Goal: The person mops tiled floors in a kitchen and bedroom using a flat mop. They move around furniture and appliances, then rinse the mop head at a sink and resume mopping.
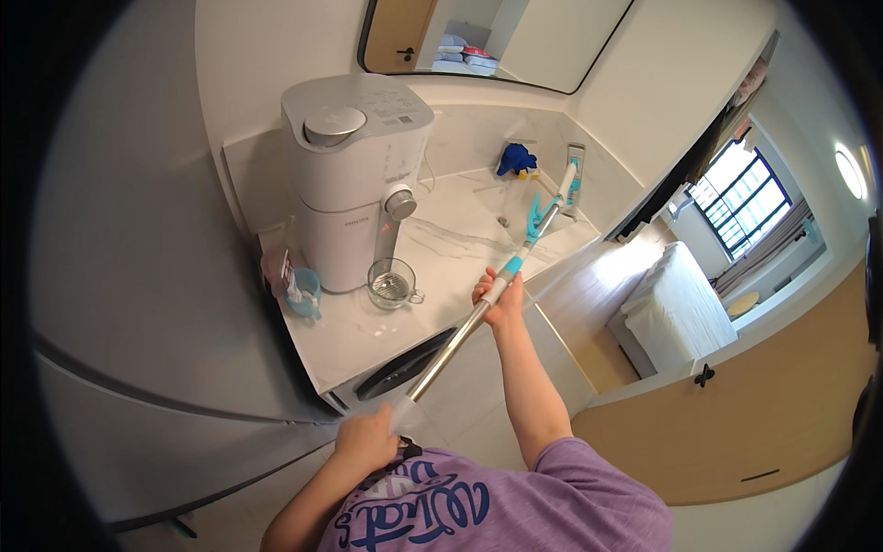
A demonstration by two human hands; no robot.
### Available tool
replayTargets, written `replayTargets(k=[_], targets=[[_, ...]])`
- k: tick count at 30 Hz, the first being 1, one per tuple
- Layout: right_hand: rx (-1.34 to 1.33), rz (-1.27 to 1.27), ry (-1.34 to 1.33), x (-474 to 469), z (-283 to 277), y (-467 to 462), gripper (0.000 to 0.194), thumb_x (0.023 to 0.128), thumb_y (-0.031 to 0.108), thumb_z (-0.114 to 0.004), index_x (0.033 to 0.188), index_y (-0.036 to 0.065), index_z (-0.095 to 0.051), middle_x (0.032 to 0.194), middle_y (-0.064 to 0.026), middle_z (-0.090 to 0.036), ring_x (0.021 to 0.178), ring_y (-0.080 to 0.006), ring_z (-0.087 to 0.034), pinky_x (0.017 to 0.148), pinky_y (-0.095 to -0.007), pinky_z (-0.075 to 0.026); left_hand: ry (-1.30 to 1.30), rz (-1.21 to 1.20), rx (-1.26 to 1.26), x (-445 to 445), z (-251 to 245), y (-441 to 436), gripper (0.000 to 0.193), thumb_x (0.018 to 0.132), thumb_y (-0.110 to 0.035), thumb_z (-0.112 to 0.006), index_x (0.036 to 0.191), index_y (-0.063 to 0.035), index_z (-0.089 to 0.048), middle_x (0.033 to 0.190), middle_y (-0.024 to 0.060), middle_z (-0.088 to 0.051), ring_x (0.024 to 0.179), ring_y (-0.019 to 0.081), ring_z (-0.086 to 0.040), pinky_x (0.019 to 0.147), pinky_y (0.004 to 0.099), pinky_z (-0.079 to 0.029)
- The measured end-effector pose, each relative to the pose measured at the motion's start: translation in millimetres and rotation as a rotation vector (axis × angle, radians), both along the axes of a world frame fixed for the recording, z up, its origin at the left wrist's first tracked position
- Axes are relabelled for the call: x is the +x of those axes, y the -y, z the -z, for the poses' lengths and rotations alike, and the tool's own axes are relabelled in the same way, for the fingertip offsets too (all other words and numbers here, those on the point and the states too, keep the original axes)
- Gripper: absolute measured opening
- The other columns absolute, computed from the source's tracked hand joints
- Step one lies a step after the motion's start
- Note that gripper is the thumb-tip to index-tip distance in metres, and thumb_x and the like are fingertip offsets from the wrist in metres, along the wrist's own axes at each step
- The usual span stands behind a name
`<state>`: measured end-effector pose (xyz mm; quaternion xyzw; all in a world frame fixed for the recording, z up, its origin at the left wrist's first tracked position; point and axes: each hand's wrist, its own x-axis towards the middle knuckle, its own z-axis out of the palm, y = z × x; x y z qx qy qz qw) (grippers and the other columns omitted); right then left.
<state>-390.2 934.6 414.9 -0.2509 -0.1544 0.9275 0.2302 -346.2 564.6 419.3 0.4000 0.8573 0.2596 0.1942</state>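
A mop with a metal pole (448,350) runs diagonally from my waist towards the far end of the counter. Its near end, a pale grip, is in my left hand (367,436), close to my shirt. Farther up, my right hand (498,297) is wrapped around the white part of the pole, just below a turquoise collar (511,265). Beyond that a turquoise lever (535,217) sticks out from the pole. The flat mop head (574,172), grey and turquoise, stands tilted up near the backsplash, over the sink basin (493,200).
A Philips water dispenser (352,186) stands on the marble-patterned counter (441,252), with a glass cup (391,284) before it. Left of it sits a light blue container (302,293). A blue cloth-like item (516,160) is by the sink. A wooden door (731,414) is at right.
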Motion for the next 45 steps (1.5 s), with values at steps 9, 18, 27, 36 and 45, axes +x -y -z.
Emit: replayTargets(k=[9, 18, 27, 36, 45], targets=[[-0.140, -0.031, 0.317, -33, 42, -21, 0.057, 0.086, 0.069, -0.044, 0.081, 0.012, -0.042, 0.059, 0.0035, -0.037, 0.044, -0.0077, -0.035, 0.040, -0.0225, -0.032, 0.171, -0.163, 0.139, 9, -35, -10, 0.043, 0.073, -0.032, -0.068, 0.097, -0.0006, -0.049, 0.069, 0.0188, -0.063, 0.066, 0.0413, -0.063, 0.062, 0.0503, -0.049], [-0.229, -0.073, 0.285, -24, 94, -17, 0.058, 0.083, 0.071, -0.046, 0.079, 0.013, -0.042, 0.053, 0.0056, -0.033, 0.041, -0.0064, -0.032, 0.038, -0.0222, -0.028, 0.179, -0.167, -0.049, 29, -4, -10, 0.036, 0.079, -0.026, -0.057, 0.102, -0.0005, -0.045, 0.071, 0.0225, -0.064, 0.066, 0.0432, -0.063, 0.067, 0.0521, -0.049], [-0.102, -0.091, 0.373, -24, 113, -13, 0.058, 0.084, 0.072, -0.042, 0.081, 0.014, -0.041, 0.055, 0.0032, -0.034, 0.042, -0.0080, -0.031, 0.039, -0.0234, -0.029, 0.325, -0.169, 0.014, 26, 52, -4, 0.036, 0.075, -0.027, -0.062, 0.096, 0.0006, -0.054, 0.082, 0.0257, -0.064, 0.078, 0.0441, -0.062, 0.071, 0.0495, -0.049], [0.014, -0.089, 0.521, -30, 108, -9, 0.058, 0.084, 0.073, -0.041, 0.081, 0.015, -0.041, 0.056, 0.0049, -0.034, 0.042, -0.0068, -0.031, 0.040, -0.0228, -0.031, 0.378, -0.190, 0.063, 26, 63, -7, 0.033, 0.075, -0.026, -0.060, 0.093, 0.0019, -0.056, 0.082, 0.0266, -0.063, 0.079, 0.0438, -0.061, 0.072, 0.0487, -0.049], [0.107, -0.097, 0.559, -33, 115, -10, 0.057, 0.086, 0.071, -0.040, 0.083, 0.014, -0.040, 0.057, 0.0035, -0.035, 0.042, -0.0077, -0.032, 0.039, -0.0234, -0.032, 0.391, -0.199, 0.005, 26, 64, -10, 0.032, 0.075, -0.024, -0.058, 0.093, 0.0021, -0.055, 0.084, 0.0272, -0.063, 0.082, 0.0444, -0.061, 0.074, 0.0482, -0.048]])
